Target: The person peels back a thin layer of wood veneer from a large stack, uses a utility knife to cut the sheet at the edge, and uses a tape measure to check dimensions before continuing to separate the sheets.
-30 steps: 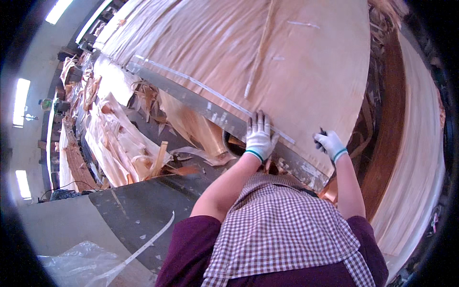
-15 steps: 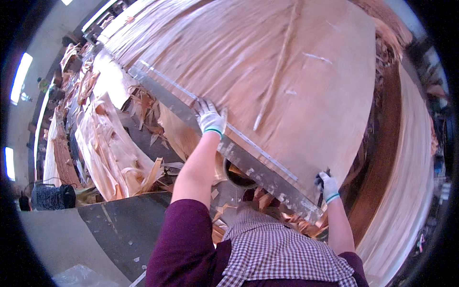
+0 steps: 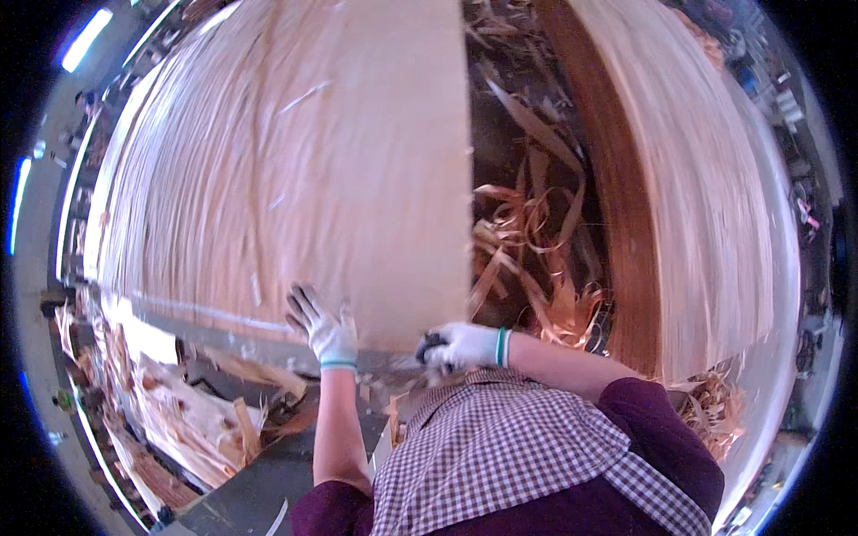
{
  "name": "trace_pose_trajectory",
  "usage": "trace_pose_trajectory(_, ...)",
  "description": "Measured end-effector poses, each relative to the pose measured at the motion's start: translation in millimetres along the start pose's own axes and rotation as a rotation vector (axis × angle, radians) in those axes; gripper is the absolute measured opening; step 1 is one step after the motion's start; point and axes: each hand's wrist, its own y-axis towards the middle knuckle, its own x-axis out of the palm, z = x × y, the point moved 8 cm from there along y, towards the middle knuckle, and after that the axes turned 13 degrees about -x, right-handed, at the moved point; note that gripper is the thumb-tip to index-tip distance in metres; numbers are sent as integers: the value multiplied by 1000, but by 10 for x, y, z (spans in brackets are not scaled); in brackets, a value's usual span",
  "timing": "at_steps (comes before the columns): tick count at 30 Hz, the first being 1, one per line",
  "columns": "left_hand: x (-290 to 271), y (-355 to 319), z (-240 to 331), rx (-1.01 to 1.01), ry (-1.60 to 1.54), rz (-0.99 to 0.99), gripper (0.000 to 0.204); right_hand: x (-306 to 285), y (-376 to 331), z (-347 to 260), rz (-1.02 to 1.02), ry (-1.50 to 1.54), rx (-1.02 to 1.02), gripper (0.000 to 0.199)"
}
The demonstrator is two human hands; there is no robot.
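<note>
A broad sheet of pale wood veneer [image 3: 384, 179] lies in front of me, its straight right edge running away from my body. My left hand [image 3: 326, 335], in a white glove with a green cuff, rests near the sheet's front edge with fingers spread. At the sheet's near right corner is my right hand [image 3: 465, 347], gloved alike. Its fingers are curled around something small and dark that I cannot make out. A pale marked strip [image 3: 223, 317] runs along the sheet's front, beside a grey metal edge [image 3: 246, 344].
Right of the sheet, curled veneer scraps [image 3: 536, 214] fill a dark gap. Beyond it stands a tall veneer stack [image 3: 706, 196] with a brown side. More torn veneer [image 3: 192, 415] lies at the lower left, near a dark flat surface [image 3: 259, 487].
My view has turned right, bringing the gap and stack toward the middle. My right hand has come inward, closer to my left hand, which has left the metal edge and lies over the veneer.
</note>
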Motion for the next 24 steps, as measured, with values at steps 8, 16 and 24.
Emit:
trace_pose_trajectory(8, 359, -237, 34, -82, 88, -150, 76, -1915, -1791, 615, 100, -610, 176, 39)
trace_pose_trajectory(16, 779, 521, -440, -616, -892, -450, 58, -3975, -2143, 1069, 671, 201, 147, 25)
trace_pose_trajectory(24, 35, 1249, 4021, 234, -701, -12, 30, -5448, -2938, 2535, 747, -477, 653, 35)
